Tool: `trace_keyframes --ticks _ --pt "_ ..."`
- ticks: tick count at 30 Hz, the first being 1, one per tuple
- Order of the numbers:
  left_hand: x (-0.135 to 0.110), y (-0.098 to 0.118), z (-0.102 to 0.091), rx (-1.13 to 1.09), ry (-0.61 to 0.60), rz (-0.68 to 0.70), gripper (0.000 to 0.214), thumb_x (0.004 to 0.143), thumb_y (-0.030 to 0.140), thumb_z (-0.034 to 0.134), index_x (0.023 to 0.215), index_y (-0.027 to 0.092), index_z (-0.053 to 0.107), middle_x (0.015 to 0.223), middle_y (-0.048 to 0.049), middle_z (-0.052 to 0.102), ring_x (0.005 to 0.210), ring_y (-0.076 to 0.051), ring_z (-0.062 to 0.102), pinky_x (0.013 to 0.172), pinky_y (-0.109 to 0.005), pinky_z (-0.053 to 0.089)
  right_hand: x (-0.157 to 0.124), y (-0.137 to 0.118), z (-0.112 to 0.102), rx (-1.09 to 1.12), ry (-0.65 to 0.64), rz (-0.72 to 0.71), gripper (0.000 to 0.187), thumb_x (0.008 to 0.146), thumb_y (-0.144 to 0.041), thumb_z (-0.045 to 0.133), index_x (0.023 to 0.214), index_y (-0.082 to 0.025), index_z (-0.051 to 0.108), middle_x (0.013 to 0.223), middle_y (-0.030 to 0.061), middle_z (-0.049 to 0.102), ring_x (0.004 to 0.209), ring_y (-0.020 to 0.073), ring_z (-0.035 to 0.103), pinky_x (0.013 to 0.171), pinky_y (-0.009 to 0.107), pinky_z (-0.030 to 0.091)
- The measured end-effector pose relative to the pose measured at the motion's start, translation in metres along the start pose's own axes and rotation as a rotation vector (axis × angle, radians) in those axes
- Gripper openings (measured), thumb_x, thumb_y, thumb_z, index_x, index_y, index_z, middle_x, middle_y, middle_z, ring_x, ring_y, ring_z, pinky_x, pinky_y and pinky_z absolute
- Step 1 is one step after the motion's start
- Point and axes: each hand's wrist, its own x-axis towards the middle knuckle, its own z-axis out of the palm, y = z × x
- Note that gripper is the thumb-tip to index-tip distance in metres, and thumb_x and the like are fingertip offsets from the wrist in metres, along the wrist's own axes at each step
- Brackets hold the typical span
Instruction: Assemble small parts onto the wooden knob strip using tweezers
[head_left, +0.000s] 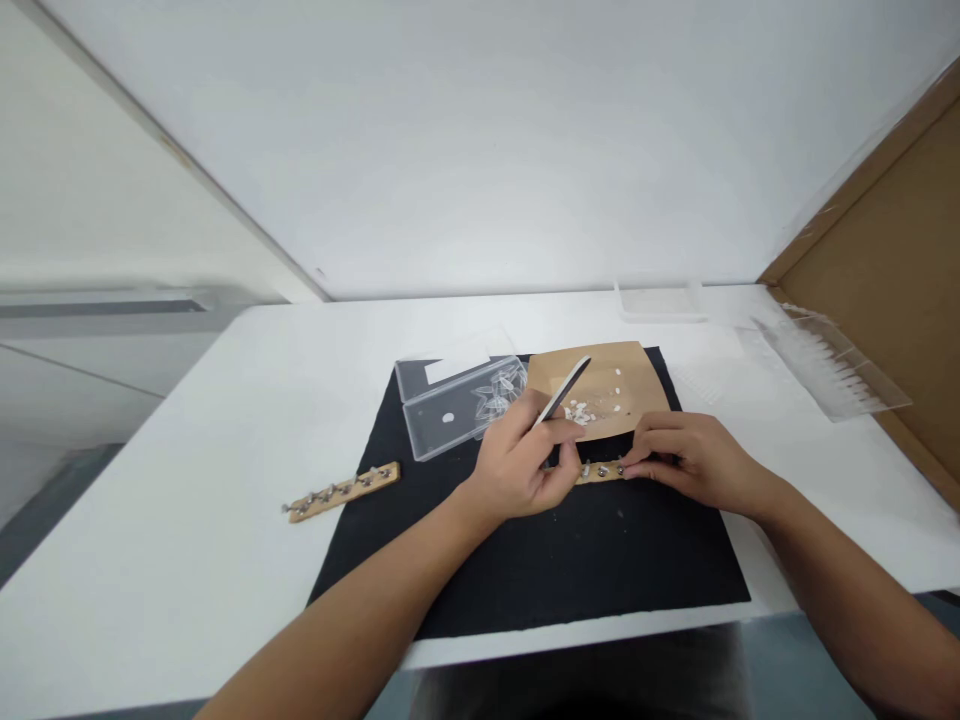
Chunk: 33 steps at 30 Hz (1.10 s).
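Observation:
My left hand (529, 455) is closed around a slim silver and black pen-like tool (564, 388), which points up and right. Its fingertips also hover over or touch the left part of a narrow wooden strip (600, 472) bearing small metal clips. At the strip's right end, my right hand (679, 458) pinches with thumb and fingers; the exact grip is partly hidden. Just beyond lies a brown paper sheet (637, 375) with small white flakes (579, 412) on it. To the left, an open clear plastic box (427, 440) holds clear pointed pieces resembling nail tips (501, 390).
A black mat (570, 570) covers part of the white table (187, 480). A second wooden strip with clips (345, 490) overlaps the mat's left edge. Toward the back right are a clear tray (660, 303) and transparent sheets (832, 370), near a brown panel (892, 200).

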Motion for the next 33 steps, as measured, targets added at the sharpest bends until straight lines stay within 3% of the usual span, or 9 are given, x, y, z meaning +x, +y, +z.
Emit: trace_keyframes --ticks 15,25,29,33 --pt "-0.001 0.000 0.002 -0.017 -0.005 -0.006 0.028 0.081 0.002 0.064 0.103 0.019 0.065 0.090 -0.0055 0.062 0.073 -0.016 0.060 0.063 -0.028 0.051 0.001 -0.005 -0.001 -0.116 -0.062 -0.006 0.025 0.107 -0.040 0.059 0.092 -0.024 0.070 0.086 0.0004 0.068 0.079 0.0147 0.062 0.067 0.027 0.040" --pt "-0.001 -0.001 0.003 -0.006 0.001 -0.009 0.027 0.083 0.003 0.063 0.104 0.019 0.065 0.090 -0.0062 0.064 0.072 -0.016 0.058 0.062 -0.028 0.048 0.002 -0.006 -0.002 -0.105 -0.021 -0.044 0.022 0.105 -0.041 0.062 0.096 -0.025 0.074 0.089 0.0014 0.072 0.082 0.0157 0.066 0.070 0.028 0.046" --pt "0.000 -0.003 0.002 -0.001 -0.003 -0.014 0.027 0.084 0.002 0.062 0.105 0.019 0.065 0.090 -0.0065 0.064 0.072 -0.016 0.057 0.060 -0.027 0.046 0.002 -0.001 -0.010 -0.009 0.149 -0.051 0.018 0.103 -0.040 0.065 0.096 -0.026 0.075 0.086 0.0018 0.071 0.075 0.0157 0.064 0.067 0.029 0.049" --pt "-0.001 -0.006 0.000 -0.017 -0.027 -0.047 0.028 0.087 0.003 0.059 0.109 0.018 0.064 0.091 -0.0063 0.063 0.067 -0.015 0.051 0.059 -0.028 0.044 -0.002 0.014 -0.028 -0.158 0.526 0.129 0.020 0.102 -0.041 0.064 0.091 -0.025 0.072 0.078 0.0030 0.067 0.068 0.0184 0.058 0.067 0.035 0.047"
